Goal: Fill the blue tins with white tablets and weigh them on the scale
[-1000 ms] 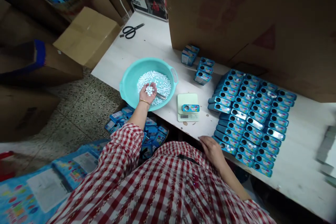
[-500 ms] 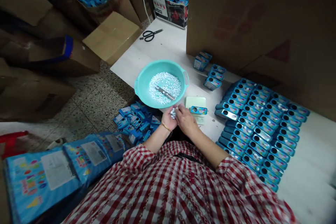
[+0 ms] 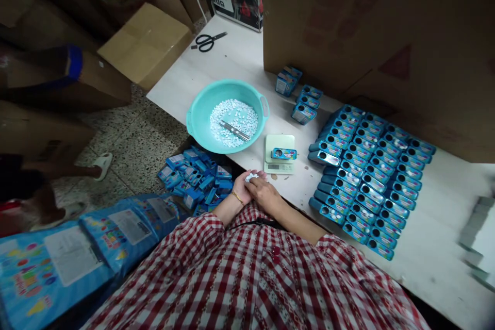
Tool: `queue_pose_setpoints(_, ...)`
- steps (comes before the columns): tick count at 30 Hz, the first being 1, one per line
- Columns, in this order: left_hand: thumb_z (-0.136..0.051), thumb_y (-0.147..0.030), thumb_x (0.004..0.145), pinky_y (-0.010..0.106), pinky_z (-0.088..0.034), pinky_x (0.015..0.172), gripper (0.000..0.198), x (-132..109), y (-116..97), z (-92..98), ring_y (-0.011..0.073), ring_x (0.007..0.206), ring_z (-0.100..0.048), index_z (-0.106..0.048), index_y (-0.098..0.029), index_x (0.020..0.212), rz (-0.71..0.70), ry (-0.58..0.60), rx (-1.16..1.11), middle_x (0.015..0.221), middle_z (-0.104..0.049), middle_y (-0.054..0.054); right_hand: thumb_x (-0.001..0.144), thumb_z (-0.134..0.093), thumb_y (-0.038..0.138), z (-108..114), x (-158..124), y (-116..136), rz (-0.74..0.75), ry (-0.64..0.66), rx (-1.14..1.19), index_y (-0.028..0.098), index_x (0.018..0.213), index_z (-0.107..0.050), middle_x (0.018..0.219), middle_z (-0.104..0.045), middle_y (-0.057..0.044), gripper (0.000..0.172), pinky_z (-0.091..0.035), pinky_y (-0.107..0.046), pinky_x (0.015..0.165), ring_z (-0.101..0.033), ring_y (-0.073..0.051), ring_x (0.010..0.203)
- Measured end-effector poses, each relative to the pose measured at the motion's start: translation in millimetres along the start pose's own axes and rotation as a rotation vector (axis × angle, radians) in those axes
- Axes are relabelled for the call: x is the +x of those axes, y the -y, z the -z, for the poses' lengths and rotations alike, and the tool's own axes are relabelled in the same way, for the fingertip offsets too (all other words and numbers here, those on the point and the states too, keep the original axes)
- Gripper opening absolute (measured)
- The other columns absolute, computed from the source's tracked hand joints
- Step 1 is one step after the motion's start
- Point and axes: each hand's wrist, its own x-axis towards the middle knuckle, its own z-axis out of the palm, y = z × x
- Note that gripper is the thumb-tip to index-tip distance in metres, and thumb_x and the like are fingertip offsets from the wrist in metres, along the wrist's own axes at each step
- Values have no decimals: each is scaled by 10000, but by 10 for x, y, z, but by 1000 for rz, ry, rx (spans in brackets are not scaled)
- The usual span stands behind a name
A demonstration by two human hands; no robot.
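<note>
The left hand (image 3: pixel 242 185) cups white tablets (image 3: pixel 250 177) over the edge of the table (image 3: pixel 232 62); the right hand (image 3: pixel 265 192) touches them, its grip I cannot tell; a tilted palm may spill some.

Small white tablets (image 3: pixel 251 177) heaped in the cupped left hand (image 3: pixel 240 186).

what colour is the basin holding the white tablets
The basin is turquoise, seen in the head view.

Bare table (image 3: pixel 228 64) lies open beyond the basin (image 3: pixel 195 113), toward the scissors (image 3: pixel 207 41). A scale (image 3: pixel 279 140), packed rows of tins (image 3: pixel 371 170) and a tall cardboard box (image 3: pixel 348 20) crowd the middle and right.
</note>
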Motion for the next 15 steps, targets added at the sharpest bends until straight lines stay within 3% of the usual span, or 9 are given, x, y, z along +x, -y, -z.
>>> queue_pose_setpoints(6, -443, -173, 785, 287, -474, 753, 180, 136, 13, -162, 141, 647, -607, -569, -112, 671, 1, 32, -32, 616, -597, 52, 845, -421, 196, 213, -40, -306, -199, -276, 331, 213, 985, -593, 891, -609, -37, 222, -466, -270, 738, -567, -149, 845)
queue_pose_setpoints(9, -429, -178, 787, 334, -482, 762, 192, 168, 1, -216, 181, 734, -623, -568, -113, 671, -25, 59, -41, 691, -631, 94, 832, -434, 219, 376, -28, -593, -330, -389, 330, 199, 953, -609, 861, -610, -44, 214, -463, -272, 727, -567, -148, 806)
queue_pose_setpoints(11, -428, -188, 785, 364, -477, 790, 192, 171, -7, -222, 208, 825, -621, -569, -114, 677, -29, 62, -40, 756, -644, 120, 815, -453, 219, 449, 4, -767, -372, -404, 285, 196, 933, -621, 845, -611, -44, 206, -456, -269, 729, -564, -147, 785)
queue_pose_setpoints(15, -427, -186, 784, 365, -476, 807, 186, 242, -13, -190, 216, 876, -615, -570, -110, 692, -24, 59, -49, 778, -645, 127, 820, -431, 212, 480, 79, -939, -391, -308, 83, 185, 965, -623, 866, -605, -64, 242, -444, -275, 724, -552, -165, 798)
